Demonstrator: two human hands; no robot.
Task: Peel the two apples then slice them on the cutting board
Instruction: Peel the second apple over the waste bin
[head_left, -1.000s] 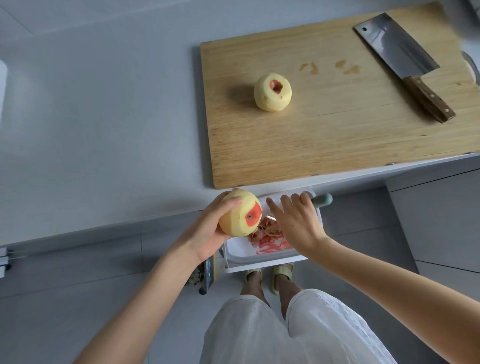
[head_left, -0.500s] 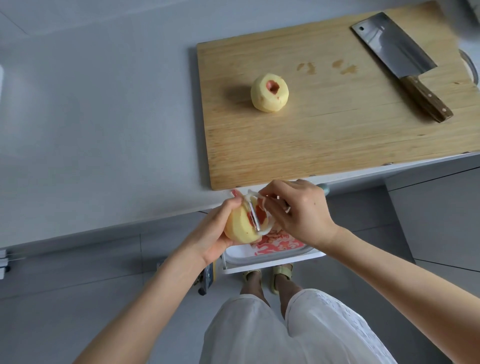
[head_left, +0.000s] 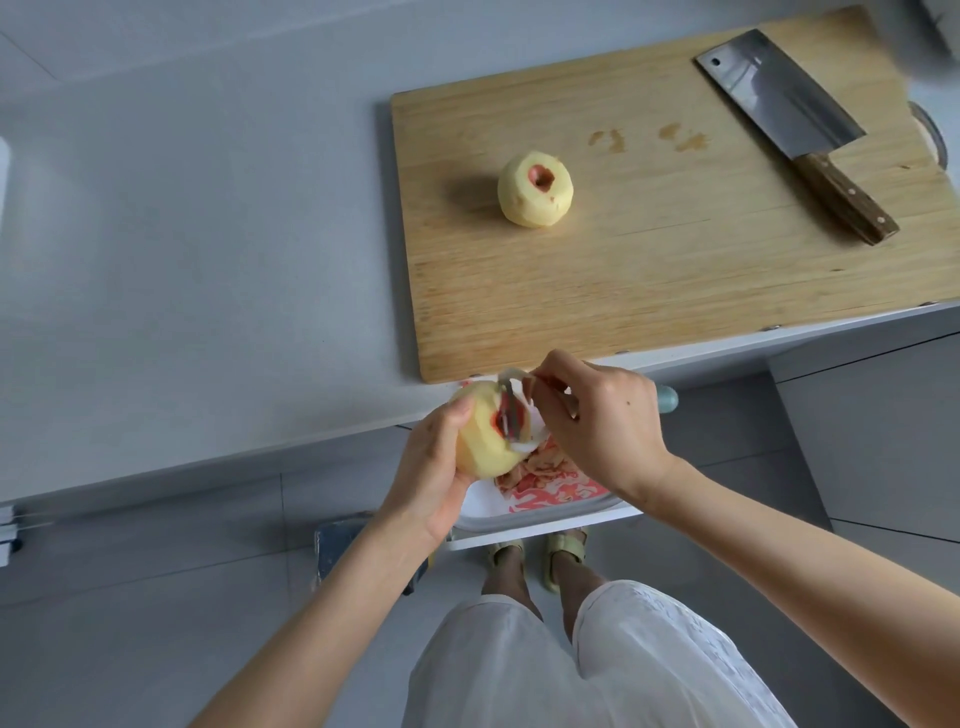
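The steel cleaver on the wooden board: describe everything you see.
The steel cleaver has a broad rectangular blade with a small hole at one corner and a dark wooden riveted handle. It lies flat, diagonally, at the far right of the light wooden cutting board, handle toward its near side, with nothing else touching it.

Bright, soft, even daylight. Light from right: apple (head_left: 535, 189) throws faint shadow leftward on cutting board (head_left: 649, 291). Dull sheen on cleaver (head_left: 779, 93) blade. Pale bench (head_left: 208, 234) slightly washed out. Wide-angle bending toward edges. Top-right corner smeared, out of focus. Centre sharp.
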